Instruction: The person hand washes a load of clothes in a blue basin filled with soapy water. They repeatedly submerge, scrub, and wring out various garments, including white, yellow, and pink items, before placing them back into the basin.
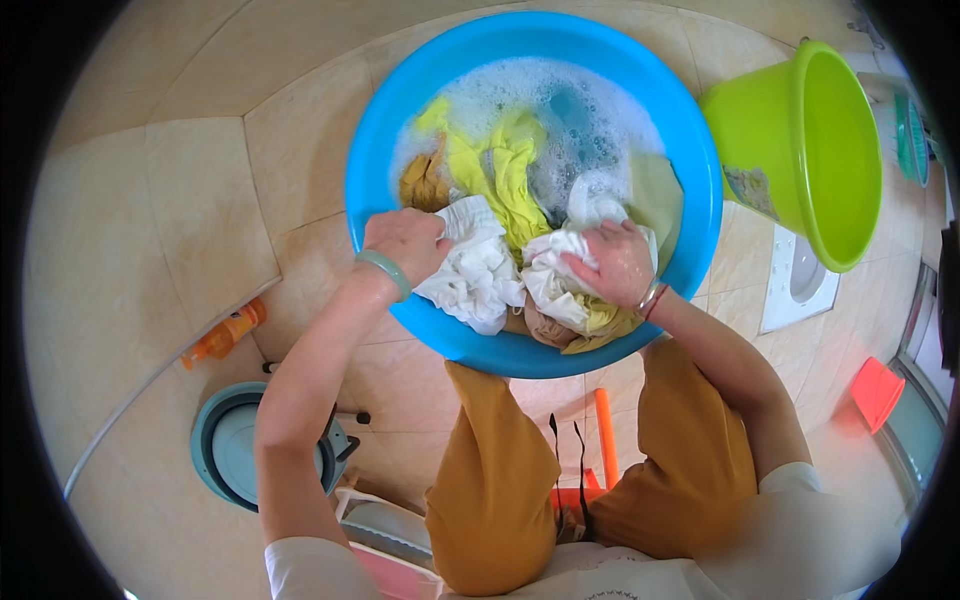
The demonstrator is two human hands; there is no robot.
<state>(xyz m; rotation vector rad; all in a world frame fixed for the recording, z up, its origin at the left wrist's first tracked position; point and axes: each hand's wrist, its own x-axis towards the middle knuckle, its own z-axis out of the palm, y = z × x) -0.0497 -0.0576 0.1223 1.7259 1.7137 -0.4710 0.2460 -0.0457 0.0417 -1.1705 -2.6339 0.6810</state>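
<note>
Our white cloth (470, 270) is in two bunches (can't tell if they join), left hand (408, 242) clenched on the left one, right hand (620, 262) with fingers curled into the right one, so we'd say rub small folds together in short strokes, low enough not to splash. The left bunch's long axis runs away from us, near end veering right; the other's too crumpled to call. It's all at the near side of the blue basin (365, 180), yellow cloth (514, 188) and suds (500, 90) beyond.
</note>
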